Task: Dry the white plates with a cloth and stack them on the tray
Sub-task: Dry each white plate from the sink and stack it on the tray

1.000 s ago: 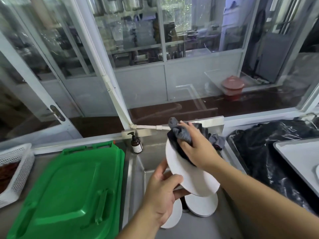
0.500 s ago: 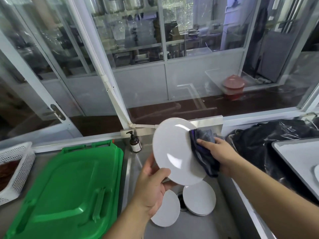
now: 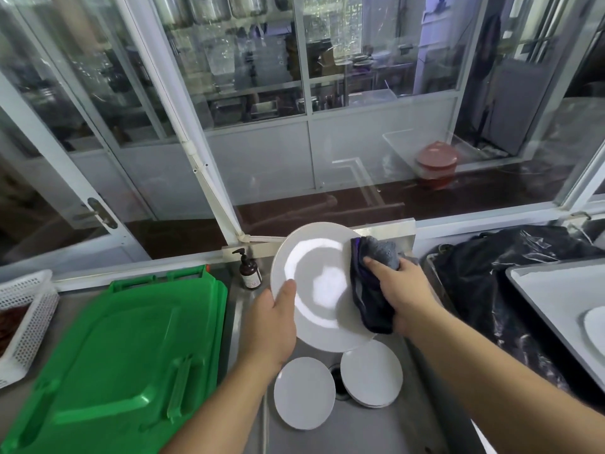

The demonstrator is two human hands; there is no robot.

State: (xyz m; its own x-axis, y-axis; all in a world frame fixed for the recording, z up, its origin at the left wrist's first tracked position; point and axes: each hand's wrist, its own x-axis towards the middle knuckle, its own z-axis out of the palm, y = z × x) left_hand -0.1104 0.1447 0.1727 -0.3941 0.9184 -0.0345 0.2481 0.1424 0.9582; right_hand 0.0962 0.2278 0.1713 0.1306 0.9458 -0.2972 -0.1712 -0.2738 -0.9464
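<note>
Over the steel sink [image 3: 386, 430] I hold a white plate [image 3: 319, 286] tilted up, its face toward me. My left hand [image 3: 273, 326] grips its left rim, thumb on the front. My right hand [image 3: 401, 294] grips a dark grey cloth [image 3: 370, 290] wrapped over the plate's right rim. Down in the sink lie a single white plate [image 3: 304, 393] and a small stack of white plates [image 3: 371, 373] beside the drain. A grey tray [image 3: 556, 296] at the right edge carries one white plate [image 3: 594, 327], partly cut off.
A green plastic lid [image 3: 121, 352] covers the counter left of the sink. A white perforated basket [image 3: 24, 319] stands at far left. A brown pump bottle [image 3: 249, 273] sits at the sink's back corner. Black plastic bags [image 3: 484, 286] lie between sink and tray. Glass panes rise behind.
The plate was turned from its back to its face toward me. The cloth hand moved from the top of the back to the right rim, and the left hand shifted up the left rim.
</note>
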